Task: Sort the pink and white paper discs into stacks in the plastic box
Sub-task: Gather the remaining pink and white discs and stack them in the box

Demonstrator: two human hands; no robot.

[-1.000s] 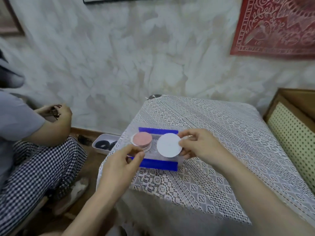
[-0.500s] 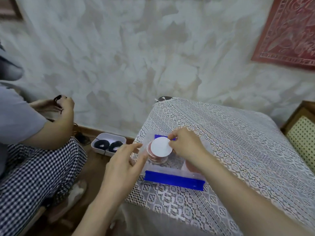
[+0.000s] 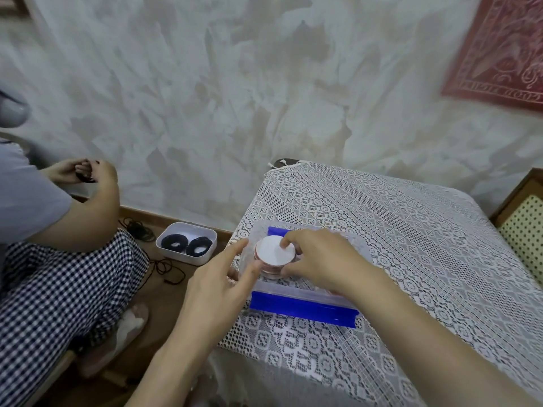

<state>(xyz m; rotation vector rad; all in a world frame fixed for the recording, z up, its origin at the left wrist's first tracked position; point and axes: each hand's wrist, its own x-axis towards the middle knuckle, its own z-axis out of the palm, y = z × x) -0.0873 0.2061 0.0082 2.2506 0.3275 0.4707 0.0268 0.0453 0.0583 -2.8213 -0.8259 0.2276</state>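
A clear plastic box [image 3: 302,293] with blue clasps stands at the table's near left corner. Inside it, on the left, rises a stack of pink discs [image 3: 269,272] with a white disc [image 3: 273,250] lying on top. My right hand [image 3: 318,259] reaches over the box, its index fingertip on the white disc and its thumb by the stack's near side. My left hand [image 3: 219,284] hovers at the box's left wall with fingers spread, holding nothing. The right part of the box is hidden under my right hand.
The table wears a white lace cloth [image 3: 396,245]. On the floor to the left sits a white tray [image 3: 186,242] with black rings. A seated person in checked trousers [image 3: 58,292] is at far left. A wooden chair [image 3: 523,218] stands at right.
My right hand carried the white disc from the box's right side to the left and set it on top of the pink stack. My left hand stayed by the left wall.
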